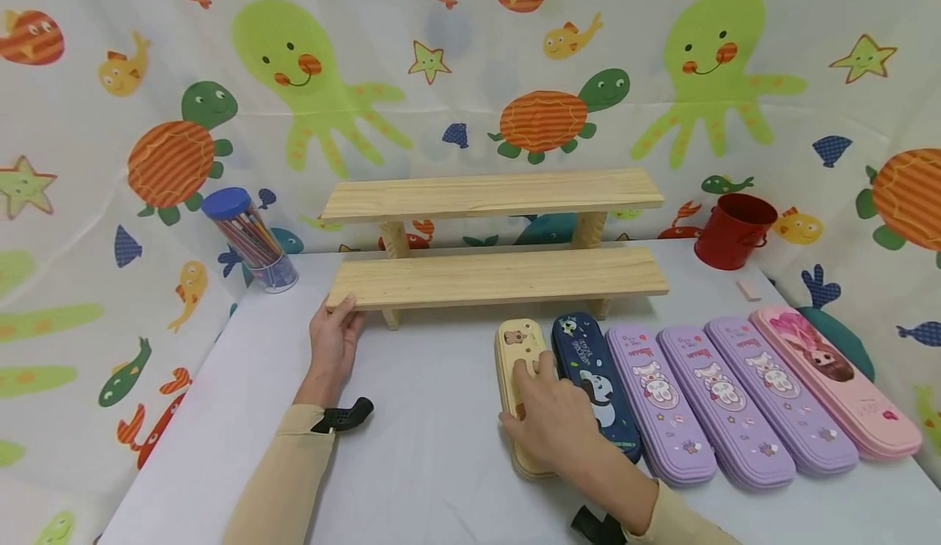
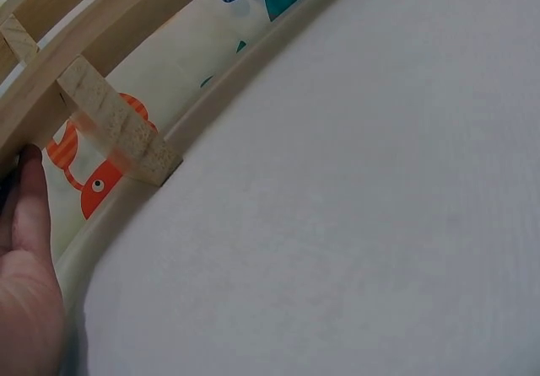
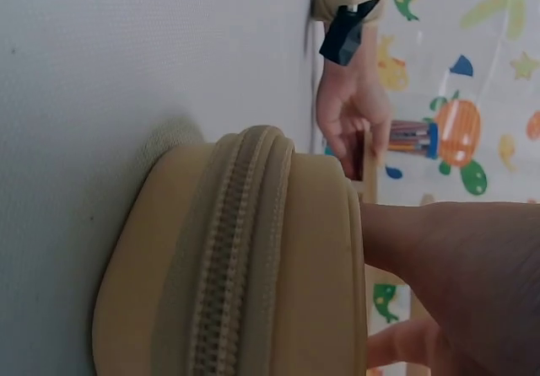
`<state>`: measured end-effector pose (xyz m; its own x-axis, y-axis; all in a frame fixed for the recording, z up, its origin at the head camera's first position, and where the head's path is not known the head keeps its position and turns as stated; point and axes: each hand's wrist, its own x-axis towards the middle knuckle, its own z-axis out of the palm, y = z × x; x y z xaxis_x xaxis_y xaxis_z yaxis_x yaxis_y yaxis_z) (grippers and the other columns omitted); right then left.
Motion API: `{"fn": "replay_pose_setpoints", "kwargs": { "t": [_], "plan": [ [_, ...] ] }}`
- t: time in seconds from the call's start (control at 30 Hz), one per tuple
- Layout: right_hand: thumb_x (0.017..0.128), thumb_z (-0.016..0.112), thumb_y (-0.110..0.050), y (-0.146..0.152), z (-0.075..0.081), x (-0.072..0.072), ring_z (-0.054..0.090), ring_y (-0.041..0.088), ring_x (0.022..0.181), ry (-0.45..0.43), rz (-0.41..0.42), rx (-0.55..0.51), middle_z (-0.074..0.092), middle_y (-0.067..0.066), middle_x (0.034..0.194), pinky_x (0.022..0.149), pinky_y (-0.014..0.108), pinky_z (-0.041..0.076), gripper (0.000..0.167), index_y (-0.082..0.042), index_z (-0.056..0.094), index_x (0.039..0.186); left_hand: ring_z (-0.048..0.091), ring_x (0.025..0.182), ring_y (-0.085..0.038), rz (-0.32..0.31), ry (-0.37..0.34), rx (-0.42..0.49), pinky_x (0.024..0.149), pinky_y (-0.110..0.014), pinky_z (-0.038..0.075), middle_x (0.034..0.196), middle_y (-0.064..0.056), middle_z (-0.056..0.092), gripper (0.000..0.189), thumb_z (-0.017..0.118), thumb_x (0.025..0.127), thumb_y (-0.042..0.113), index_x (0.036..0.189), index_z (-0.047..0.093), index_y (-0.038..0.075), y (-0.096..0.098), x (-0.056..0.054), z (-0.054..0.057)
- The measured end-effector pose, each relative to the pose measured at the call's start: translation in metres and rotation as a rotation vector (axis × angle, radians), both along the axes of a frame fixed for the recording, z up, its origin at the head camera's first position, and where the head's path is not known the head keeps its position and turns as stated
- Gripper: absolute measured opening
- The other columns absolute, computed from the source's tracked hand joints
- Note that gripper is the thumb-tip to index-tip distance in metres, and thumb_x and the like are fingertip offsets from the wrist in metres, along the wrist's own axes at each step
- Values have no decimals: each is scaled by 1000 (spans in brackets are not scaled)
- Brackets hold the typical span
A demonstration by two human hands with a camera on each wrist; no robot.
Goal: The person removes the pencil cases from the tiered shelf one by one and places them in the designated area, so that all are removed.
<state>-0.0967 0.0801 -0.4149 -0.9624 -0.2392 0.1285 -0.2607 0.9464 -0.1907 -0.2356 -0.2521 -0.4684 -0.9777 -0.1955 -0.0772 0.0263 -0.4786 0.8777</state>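
Observation:
My left hand [image 1: 334, 349] holds the left front corner of the lower board of a two-tier wooden shelf [image 1: 500, 275], thumb on top and fingers beneath. In the left wrist view, that hand [image 2: 29, 283] touches the board's underside near a wooden leg [image 2: 118, 127]. My right hand [image 1: 555, 414] rests on the lid of a yellow pencil case [image 1: 520, 337], fingers spread over it. The case lies flat on the table. Seen close in the right wrist view is the end of this pencil case [image 3: 228, 266] with its zipper; the hand [image 3: 472, 266] is above, partly cut off.
A navy panda pencil case [image 1: 588, 357], several purple pencil cases [image 1: 657, 386] and a pink one [image 1: 838, 381] lie in a row at right. A red bucket [image 1: 735, 230] and a small pink block [image 1: 748, 290] are behind them. A blue-lidded pencil tub [image 1: 250, 238] stands back left.

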Motion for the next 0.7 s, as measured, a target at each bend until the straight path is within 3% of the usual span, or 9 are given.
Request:
{"fn": "replay_pose_setpoints", "kwargs": {
  "t": [0.27, 0.5, 0.6, 0.7],
  "plan": [
    [80, 77, -49, 2, -1, -4, 43, 18, 54, 21, -22, 5, 49, 13, 97, 38, 27, 34, 61, -10, 59, 123, 44, 143, -17, 6, -6, 2, 111, -21, 46, 159, -9, 37, 64, 59, 101, 20, 156, 27, 14, -1, 0, -1],
    [85, 68, -60, 12, 4, -8, 48, 20, 60, -2, -18, 59, 51, 8, 91, 38, 30, 36, 56, -15, 61, 116, 44, 142, -17, -5, -33, -2, 113, -23, 44, 159, -10, 36, 65, 59, 101, 19, 157, 26, 13, -3, 1, -1],
    [86, 65, -63, 21, 9, -13, 57, 22, 71, -5, -27, 64, 56, 9, 99, 41, 33, 43, 60, -17, 61, 125, 42, 143, -18, -13, -59, -45, 113, -23, 44, 160, -10, 34, 65, 58, 101, 20, 157, 26, 14, -6, 1, 1],
    [87, 65, -61, 33, 13, -21, 62, 28, 91, 33, -11, 45, 61, 12, 115, 54, 40, 56, 65, -18, 58, 136, 42, 143, -18, -20, -76, -109, 111, -22, 46, 161, -11, 33, 66, 58, 101, 22, 158, 25, 14, -9, 2, 3]
  ]
}}
